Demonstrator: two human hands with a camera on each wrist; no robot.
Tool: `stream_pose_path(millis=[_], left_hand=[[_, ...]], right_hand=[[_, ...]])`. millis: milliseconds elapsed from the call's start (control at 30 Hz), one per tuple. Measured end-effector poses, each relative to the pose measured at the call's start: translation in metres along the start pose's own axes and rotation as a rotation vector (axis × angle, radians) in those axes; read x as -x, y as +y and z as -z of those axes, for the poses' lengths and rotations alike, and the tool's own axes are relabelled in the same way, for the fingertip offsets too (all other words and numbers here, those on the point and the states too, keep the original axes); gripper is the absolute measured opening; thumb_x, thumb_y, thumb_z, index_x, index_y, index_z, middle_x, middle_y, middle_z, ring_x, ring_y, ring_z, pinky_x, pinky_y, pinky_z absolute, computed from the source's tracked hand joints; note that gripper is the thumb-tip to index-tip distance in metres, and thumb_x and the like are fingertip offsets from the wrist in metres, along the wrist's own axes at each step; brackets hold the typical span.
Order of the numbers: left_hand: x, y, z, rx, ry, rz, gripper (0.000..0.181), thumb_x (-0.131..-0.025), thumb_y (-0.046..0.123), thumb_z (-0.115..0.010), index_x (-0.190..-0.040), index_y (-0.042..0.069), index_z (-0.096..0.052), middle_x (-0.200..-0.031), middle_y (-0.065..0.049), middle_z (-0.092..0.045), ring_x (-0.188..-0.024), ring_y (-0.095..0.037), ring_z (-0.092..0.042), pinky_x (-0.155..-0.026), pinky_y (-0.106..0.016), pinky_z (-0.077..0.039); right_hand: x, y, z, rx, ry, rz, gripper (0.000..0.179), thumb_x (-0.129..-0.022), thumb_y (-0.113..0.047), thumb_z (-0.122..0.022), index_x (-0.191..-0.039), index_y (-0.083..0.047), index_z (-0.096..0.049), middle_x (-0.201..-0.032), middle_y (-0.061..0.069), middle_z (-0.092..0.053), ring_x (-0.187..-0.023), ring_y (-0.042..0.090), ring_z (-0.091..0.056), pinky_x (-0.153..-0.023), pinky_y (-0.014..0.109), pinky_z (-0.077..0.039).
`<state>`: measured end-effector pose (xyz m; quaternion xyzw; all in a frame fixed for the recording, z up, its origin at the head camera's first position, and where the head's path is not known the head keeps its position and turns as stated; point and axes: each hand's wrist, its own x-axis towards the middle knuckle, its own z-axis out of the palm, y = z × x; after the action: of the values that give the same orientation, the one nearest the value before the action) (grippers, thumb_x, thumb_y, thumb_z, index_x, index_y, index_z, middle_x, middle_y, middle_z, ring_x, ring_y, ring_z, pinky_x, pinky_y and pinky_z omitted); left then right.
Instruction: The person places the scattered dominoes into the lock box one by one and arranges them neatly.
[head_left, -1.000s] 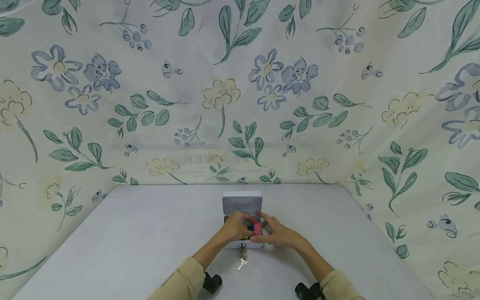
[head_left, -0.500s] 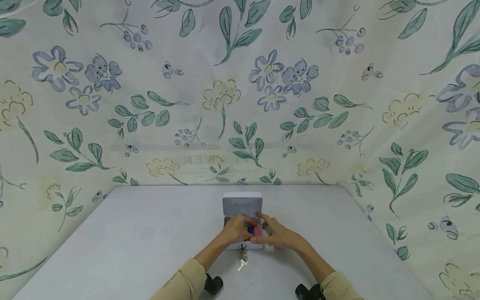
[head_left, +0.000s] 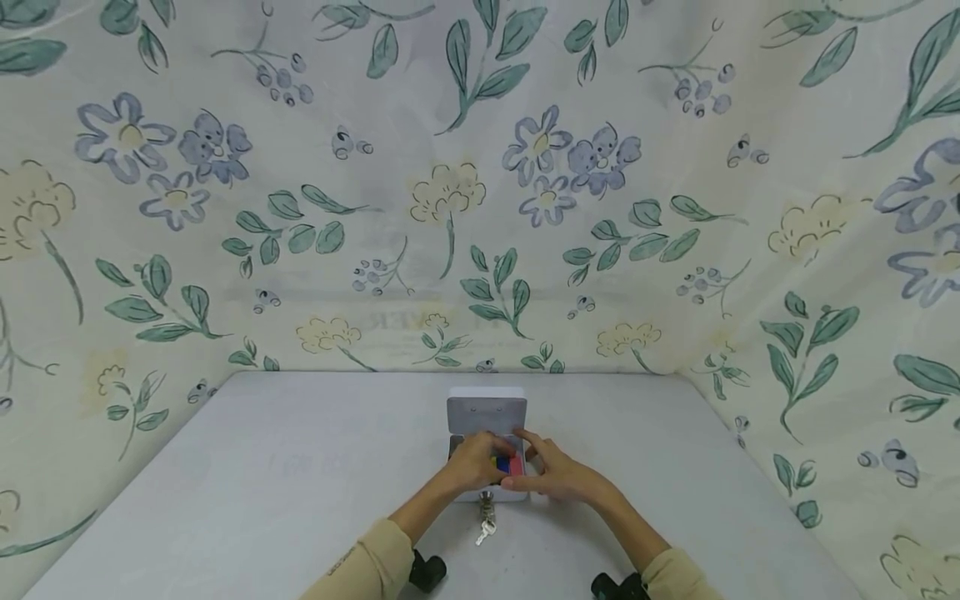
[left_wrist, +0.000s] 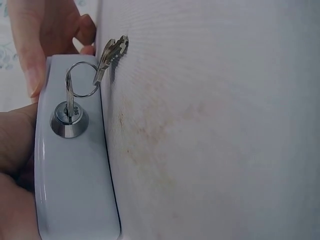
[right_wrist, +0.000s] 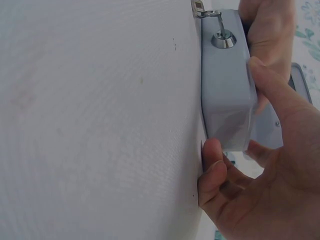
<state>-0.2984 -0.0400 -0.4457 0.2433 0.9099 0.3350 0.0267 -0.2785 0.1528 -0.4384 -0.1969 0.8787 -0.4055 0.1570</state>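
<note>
A small pale grey cash box (head_left: pixel 512 495) stands on the table, its lid (head_left: pixel 487 414) raised at the back. My left hand (head_left: pixel 474 463) reaches over the front wall into it, fingers bent down among coloured pieces. A pinkish-red block (head_left: pixel 516 465) and a blue piece (head_left: pixel 503 467) lie side by side near its fingertips, with a bit of yellow (head_left: pixel 493 460) beside them; I cannot tell whether it pinches one. My right hand (head_left: pixel 557 473) holds the box's right end, thumb on the front rim and fingers behind. In the left wrist view, a key sits in the front lock (left_wrist: pixel 70 119).
A ring of keys (head_left: pixel 487 527) hangs from the lock over the white table (head_left: pixel 315 483). Floral cloth (head_left: pixel 420 250) rises behind the table and along both sides. A dark wrist camera (head_left: pixel 428 572) shows by the left sleeve.
The red block, earlier standing higher by the left fingers, now sits lower beside the blue piece, with more blue showing. The left hand has shifted slightly; the right hand keeps its place.
</note>
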Motion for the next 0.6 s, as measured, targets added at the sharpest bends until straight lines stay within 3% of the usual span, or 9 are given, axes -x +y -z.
stream_pose_path(millis=[333, 467, 600], left_hand=[[0.003, -0.002, 0.002, 0.051, 0.052, -0.062, 0.029, -0.082, 0.013, -0.076, -0.110, 0.005, -0.073, -0.109, -0.008, -0.074, -0.110, -0.027, -0.065, -0.092, -0.042, -0.055], [0.014, 0.002, 0.011, 0.096, 0.084, -0.112, 0.027, -0.086, 0.018, -0.073, -0.110, 0.005, -0.073, -0.108, -0.009, -0.073, -0.104, -0.025, -0.066, -0.081, -0.032, -0.056], [0.030, 0.004, 0.027, 0.105, 0.124, -0.141, 0.025, -0.089, 0.024, -0.071, -0.109, 0.008, -0.073, -0.105, -0.008, -0.071, -0.084, -0.018, -0.062, -0.066, -0.021, -0.051]], right_hand=[[0.002, 0.001, 0.001, 0.005, 0.005, 0.011, 0.096, -0.085, -0.054, -0.070, -0.157, -0.014, -0.020, -0.131, 0.019, -0.046, -0.081, 0.018, -0.052, -0.063, 0.030, -0.045], [0.003, -0.001, 0.001, 0.004, 0.004, 0.012, 0.096, -0.085, -0.053, -0.070, -0.157, -0.015, -0.019, -0.131, 0.018, -0.046, -0.082, 0.018, -0.054, -0.064, 0.030, -0.047], [0.007, -0.004, 0.003, 0.003, 0.013, -0.014, 0.093, -0.085, -0.053, -0.069, -0.157, -0.019, -0.021, -0.136, 0.019, -0.047, -0.088, 0.020, -0.058, -0.067, 0.032, -0.051]])
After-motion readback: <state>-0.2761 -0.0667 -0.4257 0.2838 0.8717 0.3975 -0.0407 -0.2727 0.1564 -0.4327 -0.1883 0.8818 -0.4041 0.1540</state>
